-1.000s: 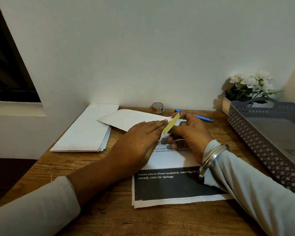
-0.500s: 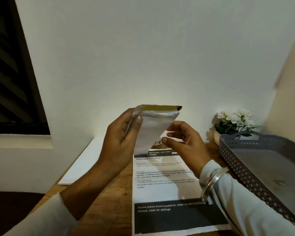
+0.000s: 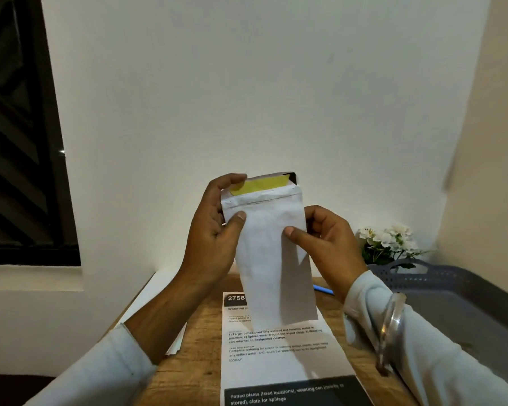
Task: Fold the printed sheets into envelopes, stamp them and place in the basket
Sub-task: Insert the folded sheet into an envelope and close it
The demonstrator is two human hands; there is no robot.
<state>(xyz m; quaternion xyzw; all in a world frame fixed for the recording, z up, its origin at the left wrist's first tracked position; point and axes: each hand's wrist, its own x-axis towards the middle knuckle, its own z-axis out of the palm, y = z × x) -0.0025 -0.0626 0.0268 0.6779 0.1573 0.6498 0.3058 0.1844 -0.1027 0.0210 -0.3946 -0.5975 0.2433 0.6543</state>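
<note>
A person holds a white envelope (image 3: 273, 259) upright in both hands above a wooden table (image 3: 200, 332), its flap open at the top (a yellow strip shows inside). The left hand (image 3: 211, 230) grips the upper left edge, thumb on the front and fingers curled behind. The right hand (image 3: 332, 247) pinches the right edge, thumb pressed to the front. A printed sheet (image 3: 279, 356) lies flat on the table below. A grey basket (image 3: 452, 303) stands at right, near white flowers (image 3: 387, 241).
</note>
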